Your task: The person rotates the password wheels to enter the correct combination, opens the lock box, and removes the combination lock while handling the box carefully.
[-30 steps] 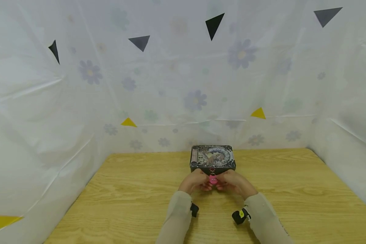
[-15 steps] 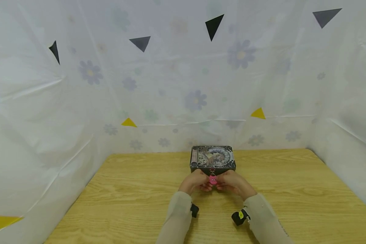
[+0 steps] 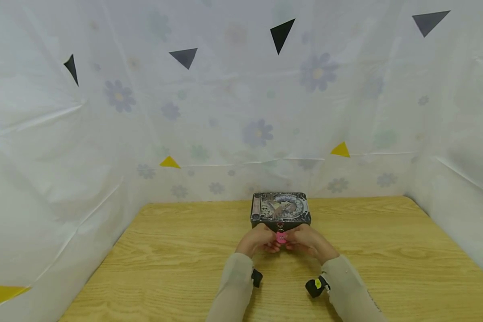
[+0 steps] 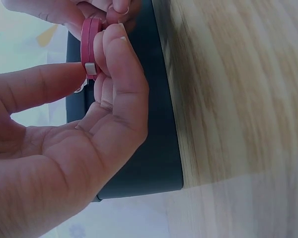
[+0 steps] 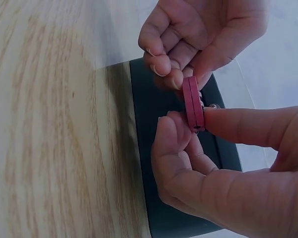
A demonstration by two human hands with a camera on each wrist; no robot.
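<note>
A small pink padlock (image 3: 281, 237) hangs at the front of a dark box (image 3: 281, 206) with an ornate picture lid, its silver shackle near the box's clasp. My left hand (image 3: 260, 238) pinches one side of the padlock between thumb and curled fingers. From the other side, my right hand (image 3: 307, 239) pinches it too. In the left wrist view a silver piece shows on the edge of the padlock (image 4: 90, 47). The right wrist view has the padlock (image 5: 192, 103) edge-on, with small dial-like bumps along its face. The box lid is down.
The box stands near the back edge of a wood-grain table (image 3: 177, 268). White sheeting (image 3: 233, 98) with flowers and coloured triangles encloses the back and sides. Black wrist cameras, such as the right one (image 3: 315, 287), sit under the sleeves.
Both hands stay at the padlock almost unmoved. The padlock's face has tilted very slightly; the box has not shifted.
</note>
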